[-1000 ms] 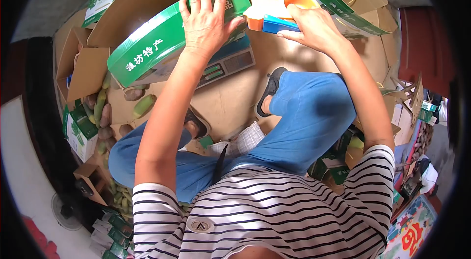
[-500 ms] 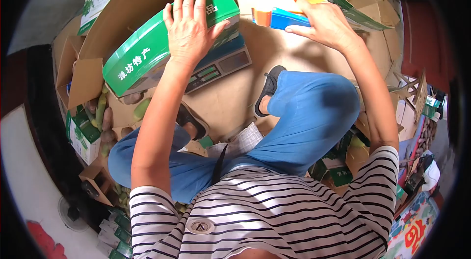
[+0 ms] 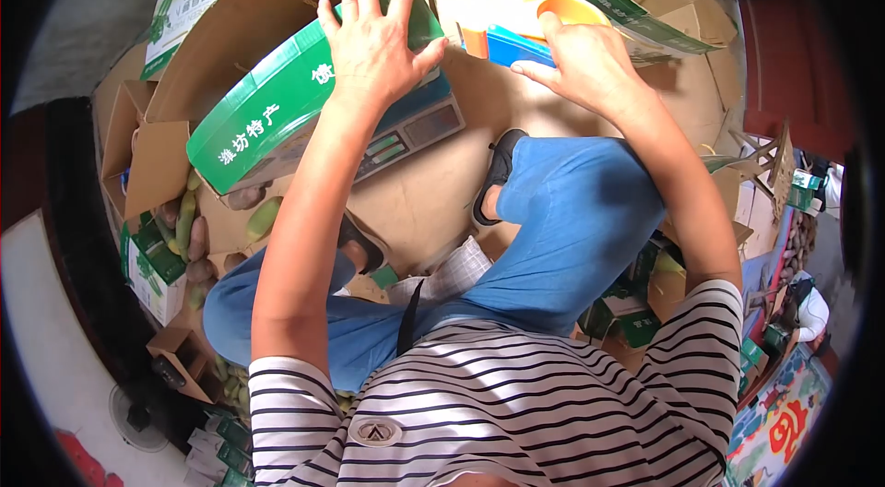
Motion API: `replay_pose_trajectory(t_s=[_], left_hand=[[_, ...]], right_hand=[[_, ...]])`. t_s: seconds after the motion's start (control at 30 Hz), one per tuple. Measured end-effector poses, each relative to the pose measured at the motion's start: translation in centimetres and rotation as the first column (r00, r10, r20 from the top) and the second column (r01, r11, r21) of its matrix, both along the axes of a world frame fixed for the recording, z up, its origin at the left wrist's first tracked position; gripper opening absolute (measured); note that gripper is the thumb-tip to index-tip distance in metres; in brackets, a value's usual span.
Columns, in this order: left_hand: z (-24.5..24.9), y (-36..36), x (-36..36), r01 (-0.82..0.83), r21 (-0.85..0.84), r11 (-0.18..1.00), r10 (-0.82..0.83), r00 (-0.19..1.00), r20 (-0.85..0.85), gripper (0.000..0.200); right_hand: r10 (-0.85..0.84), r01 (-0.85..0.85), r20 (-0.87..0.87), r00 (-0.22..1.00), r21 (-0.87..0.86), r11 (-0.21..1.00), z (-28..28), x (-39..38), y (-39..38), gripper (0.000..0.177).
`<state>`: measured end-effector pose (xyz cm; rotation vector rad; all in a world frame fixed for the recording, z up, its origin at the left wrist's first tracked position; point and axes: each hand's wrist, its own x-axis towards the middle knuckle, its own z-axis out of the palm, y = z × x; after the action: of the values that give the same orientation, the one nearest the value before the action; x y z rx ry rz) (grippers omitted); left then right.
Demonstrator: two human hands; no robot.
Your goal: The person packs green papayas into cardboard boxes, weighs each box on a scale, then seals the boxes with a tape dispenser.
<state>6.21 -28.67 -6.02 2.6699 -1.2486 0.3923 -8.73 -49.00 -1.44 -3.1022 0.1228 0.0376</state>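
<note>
My left hand lies on the green top of a carton with white lettering, its fingers spread toward the far edge. The carton rests on a blue scale with a display and keys on its front. In my right hand is a tape dispenser, blue and orange with a wide yellow roll, gripped by the roll end. The dispenser's orange front points left and sits just off the carton's right end, in bright sunlight.
Behind the carton stands a tall brown cardboard wall. An open green-flapped carton is at back right. Green and reddish vegetables lie at left beside a small green-white box. My crossed legs fill the front.
My left hand has slid right along the carton top, uncovering another white character. The tape dispenser in my right hand has moved left, closer to the carton's end. The view has shifted slightly.
</note>
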Motion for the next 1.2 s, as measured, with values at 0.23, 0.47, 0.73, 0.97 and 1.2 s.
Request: replay_pose_trajectory(t_s=[0.23, 0.47, 0.73, 0.97, 1.2], left_hand=[[1.3, -1.6, 0.5, 0.153, 0.033, 0.988, -0.154, 0.988, 0.017, 0.057], [1.8, -3.3, 0.7, 0.188, 0.189, 0.964, -0.193, 0.981, 0.010, 0.044], [1.3, -3.8, 0.8, 0.148, 0.167, 0.975, -0.161, 0.985, 0.066, 0.042], [2.0, -3.7, 0.2, 0.162, 0.243, 0.956, -0.177, 0.983, 0.041, 0.043], [4.2, -3.1, -0.3, 0.194, 0.272, 0.943, -0.212, 0.977, 0.038, 0.044]], right_hand=[[-0.151, 0.153, -0.049, 0.987, 0.039, 0.987, 0.9, 0.4, 3.7, 0.062], [-0.292, 0.306, -0.193, 0.937, 0.049, 0.951, 2.2, 1.4, 5.9, 0.061], [-0.344, 0.377, -0.308, 0.887, 0.055, 0.924, 2.7, 3.1, 7.3, 0.050], [-0.479, 0.527, -0.367, 0.797, 0.038, 0.849, 1.5, 4.6, 3.6, 0.056], [-0.264, 0.433, -0.453, 0.852, 0.324, 0.841, -7.4, 0.8, -6.3, 0.067]])
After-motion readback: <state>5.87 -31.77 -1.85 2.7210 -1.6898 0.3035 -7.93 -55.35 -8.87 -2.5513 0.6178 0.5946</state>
